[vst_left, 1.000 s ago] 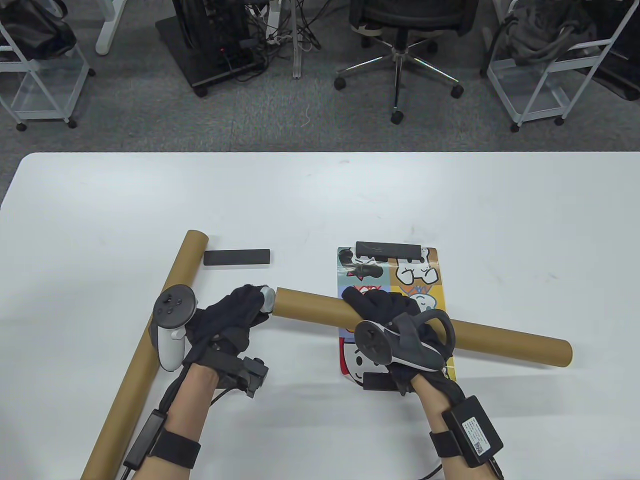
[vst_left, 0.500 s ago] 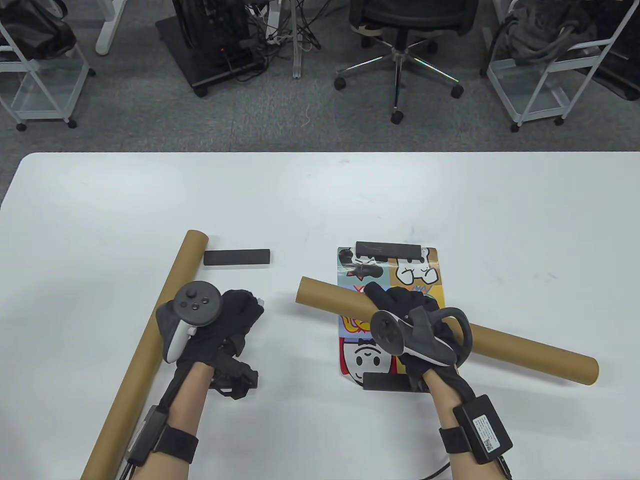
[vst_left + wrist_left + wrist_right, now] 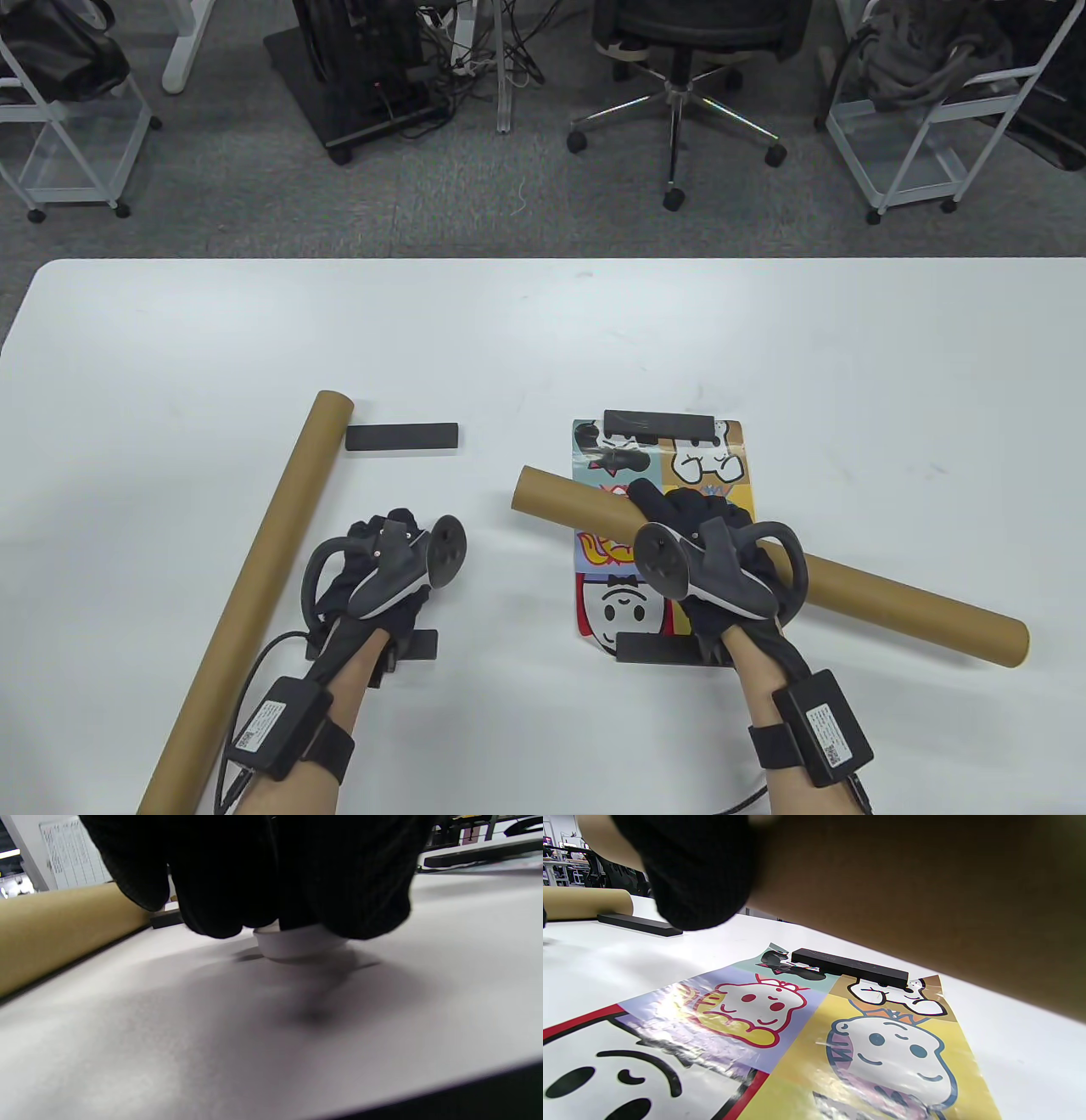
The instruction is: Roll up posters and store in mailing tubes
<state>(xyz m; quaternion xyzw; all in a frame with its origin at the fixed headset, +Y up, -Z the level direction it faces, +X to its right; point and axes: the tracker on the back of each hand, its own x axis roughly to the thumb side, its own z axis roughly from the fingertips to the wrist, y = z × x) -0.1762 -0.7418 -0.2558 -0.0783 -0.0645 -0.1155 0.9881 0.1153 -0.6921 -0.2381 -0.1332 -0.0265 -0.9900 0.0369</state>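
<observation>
My right hand [image 3: 679, 514] grips a brown cardboard mailing tube [image 3: 891, 598] near its middle and holds it slantwise over the flat cartoon poster [image 3: 708, 467]. In the right wrist view the tube [image 3: 925, 899] fills the top, with the poster [image 3: 797, 1035] below it. My left hand [image 3: 386, 535] holds a white end cap [image 3: 297, 942] under its fingers, low against the white table [image 3: 543, 340]. The cap is hidden in the table view. The tube's left end [image 3: 519, 492] points toward my left hand, a short gap away.
A second long tube [image 3: 254, 586] lies at the left, from the table's front edge to mid-table. A black bar [image 3: 403, 437] lies beside its far end. Two black bars [image 3: 657, 422] [image 3: 653, 649] weigh down the poster's far and near edges.
My left hand drew away from the tube's left end with the white cap, moved left and toward me, and turned palm down. My right hand shifted the tube to the right.
</observation>
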